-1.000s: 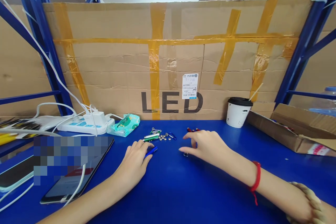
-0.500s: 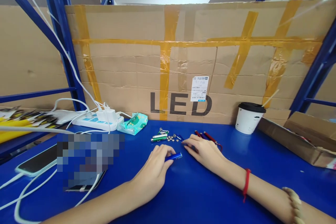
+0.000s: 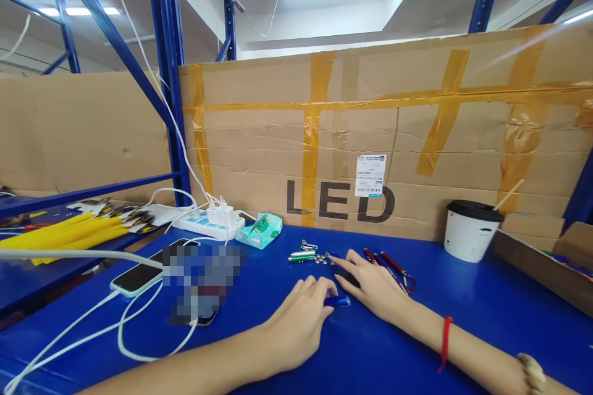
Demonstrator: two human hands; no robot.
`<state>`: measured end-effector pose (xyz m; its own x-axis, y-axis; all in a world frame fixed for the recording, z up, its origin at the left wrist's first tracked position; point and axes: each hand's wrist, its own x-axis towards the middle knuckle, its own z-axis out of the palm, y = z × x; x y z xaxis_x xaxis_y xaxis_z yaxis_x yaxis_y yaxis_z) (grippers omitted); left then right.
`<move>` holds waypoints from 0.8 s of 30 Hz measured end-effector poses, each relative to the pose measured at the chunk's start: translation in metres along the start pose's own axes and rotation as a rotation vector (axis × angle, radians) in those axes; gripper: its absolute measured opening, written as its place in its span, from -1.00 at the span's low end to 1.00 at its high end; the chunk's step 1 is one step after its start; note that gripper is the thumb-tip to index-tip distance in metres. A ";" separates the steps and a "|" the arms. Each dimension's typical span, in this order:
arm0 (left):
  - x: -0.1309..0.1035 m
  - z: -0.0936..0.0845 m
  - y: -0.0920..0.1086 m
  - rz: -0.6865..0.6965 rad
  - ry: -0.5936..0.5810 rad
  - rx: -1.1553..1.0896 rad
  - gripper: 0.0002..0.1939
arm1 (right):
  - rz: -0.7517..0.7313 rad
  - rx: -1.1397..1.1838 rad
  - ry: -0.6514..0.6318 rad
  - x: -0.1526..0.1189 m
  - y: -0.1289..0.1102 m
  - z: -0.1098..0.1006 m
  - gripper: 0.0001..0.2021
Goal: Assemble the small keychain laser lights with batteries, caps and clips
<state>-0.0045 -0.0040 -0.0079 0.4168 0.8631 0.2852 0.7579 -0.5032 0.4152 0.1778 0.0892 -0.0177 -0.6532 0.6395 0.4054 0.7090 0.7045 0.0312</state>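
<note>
My left hand [image 3: 296,324] pinches a small blue metal tube [image 3: 341,301], like a mini flashlight body, just above the table; its silver-rimmed end points right. My right hand [image 3: 373,287] has its fingers spread, the index fingertip at a loose group of small silver button cells [image 3: 321,259]. Whether it touches one is too small to tell. Left of the cells lie a green tube [image 3: 300,258] and a silver one, with small metal clips [image 3: 307,246] behind. Past my right hand rest red tubes [image 3: 393,264] with straps, partly hidden by the hand.
A lidded paper cup [image 3: 470,233] with a straw stands at the right, beside an open cardboard box [image 3: 542,265]. Leftward are a teal tissue pack [image 3: 262,231], a power strip [image 3: 199,225], a charging phone [image 3: 139,276] and white cables. A large cardboard sheet [image 3: 259,148] backs the table.
The head view has shifted up and to the left, so everything appears lower and further right. My left hand still holds the blue tube; my right fingers remain by the button cells.
</note>
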 end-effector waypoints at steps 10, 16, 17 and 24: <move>0.021 0.010 -0.024 -0.133 0.100 -0.085 -0.79 | -0.001 0.091 0.099 0.004 -0.005 0.000 -0.72; 0.030 0.007 -0.025 -0.125 0.191 -0.170 -0.85 | 0.023 0.108 0.095 0.005 -0.007 0.000 -0.75; 0.029 0.006 -0.024 -0.124 0.202 -0.183 -0.85 | 0.025 0.121 0.093 0.005 -0.006 0.000 -0.75; 0.018 0.004 -0.014 -0.140 0.072 -0.102 -0.92 | 0.090 0.288 0.055 0.005 -0.001 0.002 -0.77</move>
<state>-0.0060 0.0184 -0.0117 0.2714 0.9214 0.2780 0.7493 -0.3836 0.5398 0.1731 0.0919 -0.0177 -0.5703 0.6912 0.4439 0.6536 0.7091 -0.2644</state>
